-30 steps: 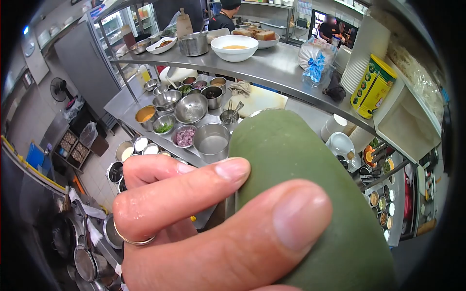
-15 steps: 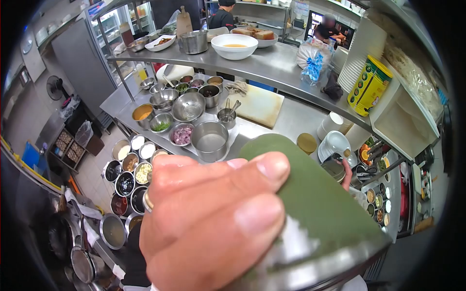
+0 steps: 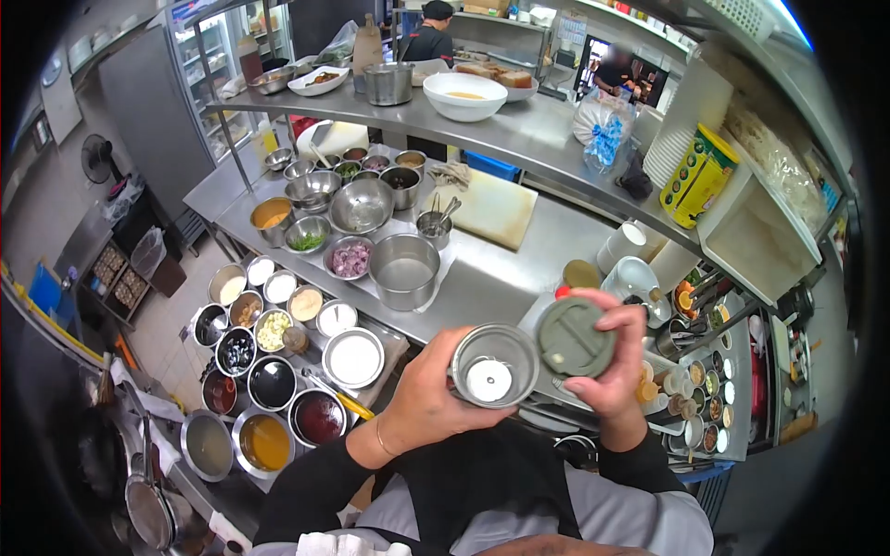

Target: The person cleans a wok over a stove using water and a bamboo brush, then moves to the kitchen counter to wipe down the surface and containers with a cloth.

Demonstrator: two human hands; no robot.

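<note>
My left hand point(image 3: 419, 394) is wrapped round a grey-green tumbler point(image 3: 526, 360), held in front of my body. Its mouth faces up toward me, showing the metal inside and a pale round bottom with a small dark dot. Close by on the right, my right hand point(image 3: 619, 366) grips a round green tumbler lid point(image 3: 577, 335) by its edge. The lid is apart from the tumbler, and its flat face with a raised bar is turned toward me.
A steel counter point(image 3: 496, 287) carries a large steel pot point(image 3: 404, 271), a bowl of chopped red onion point(image 3: 349, 259) and a cutting board point(image 3: 487, 208). Sauce pots point(image 3: 318, 415) stand at left; small containers point(image 3: 712, 398) at right. A shelf point(image 3: 528, 120) crosses above. A co-worker point(image 3: 429, 37) stands behind.
The tumbler has come down from right before the camera to chest height, its mouth now visible. My right hand has moved left, bringing the lid beside it.
</note>
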